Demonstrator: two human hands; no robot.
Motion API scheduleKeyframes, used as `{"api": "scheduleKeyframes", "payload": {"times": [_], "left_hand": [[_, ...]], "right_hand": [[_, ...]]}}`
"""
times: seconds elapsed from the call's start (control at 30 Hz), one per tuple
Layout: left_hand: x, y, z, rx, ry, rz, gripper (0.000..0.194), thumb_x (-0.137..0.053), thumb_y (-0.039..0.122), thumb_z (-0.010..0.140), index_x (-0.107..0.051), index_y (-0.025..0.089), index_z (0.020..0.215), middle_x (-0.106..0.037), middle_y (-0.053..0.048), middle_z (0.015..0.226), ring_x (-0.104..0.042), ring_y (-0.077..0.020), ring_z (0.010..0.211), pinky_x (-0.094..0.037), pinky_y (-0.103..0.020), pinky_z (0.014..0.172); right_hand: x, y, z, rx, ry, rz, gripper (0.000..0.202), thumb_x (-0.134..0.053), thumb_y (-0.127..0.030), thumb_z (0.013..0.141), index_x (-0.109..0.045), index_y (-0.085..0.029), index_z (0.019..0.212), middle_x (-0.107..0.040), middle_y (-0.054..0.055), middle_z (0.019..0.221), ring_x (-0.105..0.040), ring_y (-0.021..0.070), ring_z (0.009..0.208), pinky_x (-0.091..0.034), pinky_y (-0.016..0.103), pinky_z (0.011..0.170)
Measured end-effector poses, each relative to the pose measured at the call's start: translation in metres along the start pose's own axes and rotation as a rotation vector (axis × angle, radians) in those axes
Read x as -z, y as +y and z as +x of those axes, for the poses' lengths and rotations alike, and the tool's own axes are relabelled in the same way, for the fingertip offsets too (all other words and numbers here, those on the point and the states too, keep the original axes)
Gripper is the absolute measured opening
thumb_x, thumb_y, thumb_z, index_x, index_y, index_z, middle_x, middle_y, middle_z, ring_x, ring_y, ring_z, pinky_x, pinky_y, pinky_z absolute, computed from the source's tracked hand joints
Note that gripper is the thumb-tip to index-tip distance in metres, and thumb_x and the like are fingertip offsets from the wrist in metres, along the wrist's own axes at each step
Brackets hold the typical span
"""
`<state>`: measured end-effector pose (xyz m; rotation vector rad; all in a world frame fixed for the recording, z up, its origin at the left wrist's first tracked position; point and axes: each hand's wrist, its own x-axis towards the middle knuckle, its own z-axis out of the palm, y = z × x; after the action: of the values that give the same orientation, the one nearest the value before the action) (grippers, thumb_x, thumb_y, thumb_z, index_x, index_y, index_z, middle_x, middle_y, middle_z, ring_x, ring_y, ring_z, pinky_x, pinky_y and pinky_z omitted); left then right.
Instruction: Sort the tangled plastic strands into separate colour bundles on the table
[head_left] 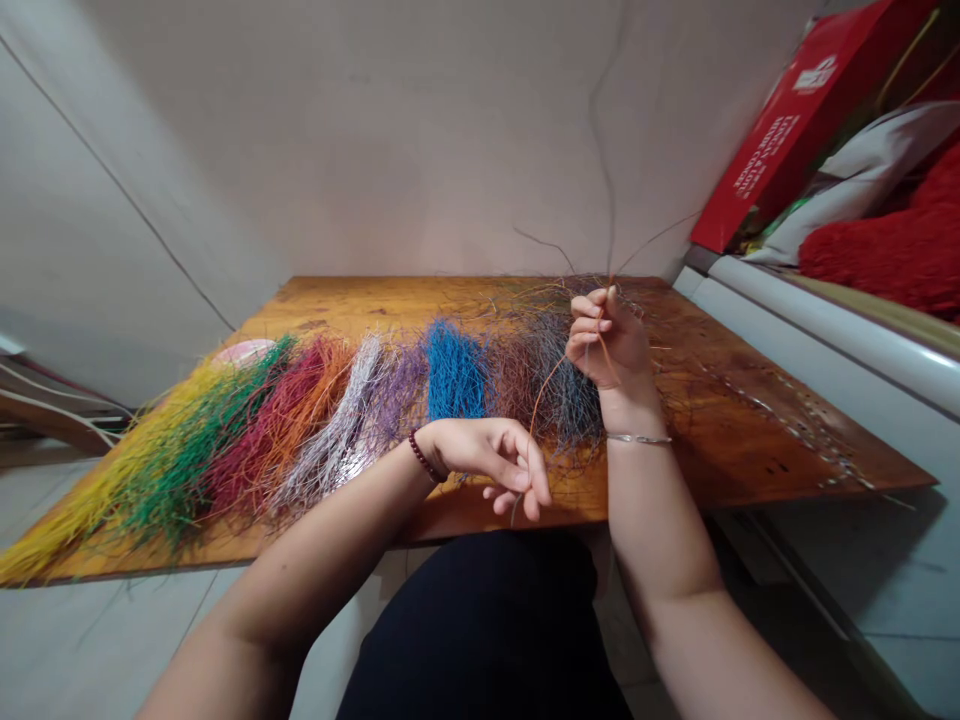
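My right hand [615, 345] is raised above the back of the table. Its thumb and forefinger are closed on an orange strand [541, 395], where a few thin dark strands [654, 240] fan out above the fingertips. The orange strand curves down to my left hand [510, 465], which pinches it between thumb and fingers near the table's front edge. Behind my hands lie a bundle of grey strands [566, 375], a brown bundle [514, 370] and a blue bundle [455, 372].
Purple [397, 390], white [334, 430], orange, red, green [199, 450] and yellow [112, 470] bundles spread leftward over the wooden table [720, 460]. A beaded strand [814, 440] lies at right. A red box [787, 120] stands on the white cabinet [832, 340]. A wall is behind.
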<state>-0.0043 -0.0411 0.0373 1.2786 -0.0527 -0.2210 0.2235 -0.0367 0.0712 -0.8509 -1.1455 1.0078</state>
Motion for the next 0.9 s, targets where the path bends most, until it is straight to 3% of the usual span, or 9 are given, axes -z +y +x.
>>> {"api": "scheduleKeyframes", "payload": {"times": [0.13,0.3,0.43,0.53,0.77,0.9], "left_hand": [[0.005,0.003,-0.006,-0.131,0.162,-0.025,0.025,-0.077,0.038,0.073,-0.075,0.015,0.082,-0.072,-0.008,0.074,-0.060,-0.0089,0.051,-0.040,-0.016,0.041],[0.011,0.002,0.002,-0.316,0.600,0.038,0.030,-0.072,0.037,0.080,-0.072,0.018,0.103,-0.071,-0.010,0.105,-0.063,-0.0070,0.065,-0.044,-0.015,0.051],[0.014,0.001,0.009,-0.362,0.784,0.166,0.032,-0.065,0.038,0.085,-0.069,0.018,0.109,-0.068,-0.011,0.115,-0.063,-0.0060,0.067,-0.044,-0.016,0.056],[0.015,0.000,0.012,-0.343,0.827,0.203,0.033,-0.064,0.039,0.086,-0.068,0.016,0.110,-0.068,-0.012,0.115,-0.062,-0.0060,0.065,-0.044,-0.017,0.056],[0.014,-0.006,0.021,-0.228,0.758,0.218,0.037,-0.062,0.041,0.086,-0.066,0.013,0.110,-0.068,-0.015,0.114,-0.063,-0.0074,0.063,-0.045,-0.019,0.055],[0.013,-0.008,0.024,-0.199,0.727,0.190,0.036,-0.060,0.038,0.088,-0.064,0.012,0.112,-0.067,-0.016,0.116,-0.063,-0.0079,0.064,-0.045,-0.018,0.054]], "right_hand": [[0.006,0.003,-0.001,0.072,-0.066,0.108,0.042,-0.050,-0.069,0.081,-0.071,-0.033,0.091,-0.054,-0.003,0.076,-0.051,0.0054,0.058,-0.038,0.020,0.051],[0.008,0.003,-0.002,0.114,-0.039,0.213,0.037,-0.054,-0.066,0.081,-0.071,-0.034,0.091,-0.054,-0.004,0.074,-0.050,0.0052,0.056,-0.038,0.019,0.050],[0.008,0.003,-0.002,0.111,-0.035,0.268,0.031,-0.057,-0.061,0.081,-0.071,-0.035,0.089,-0.054,-0.005,0.073,-0.049,0.0039,0.054,-0.038,0.018,0.051],[0.007,0.002,-0.002,0.077,-0.099,0.301,0.034,-0.058,-0.064,0.079,-0.071,-0.034,0.088,-0.054,-0.005,0.071,-0.050,0.0045,0.054,-0.040,0.018,0.051],[0.007,0.002,0.003,0.049,-0.294,0.557,0.024,-0.066,-0.057,0.077,-0.071,-0.033,0.080,-0.053,-0.005,0.067,-0.054,0.0064,0.055,-0.043,0.018,0.051],[0.009,0.003,0.002,0.068,-0.275,0.541,0.024,-0.064,-0.054,0.081,-0.069,-0.031,0.080,-0.052,-0.005,0.067,-0.052,0.0056,0.051,-0.042,0.018,0.048]]}}
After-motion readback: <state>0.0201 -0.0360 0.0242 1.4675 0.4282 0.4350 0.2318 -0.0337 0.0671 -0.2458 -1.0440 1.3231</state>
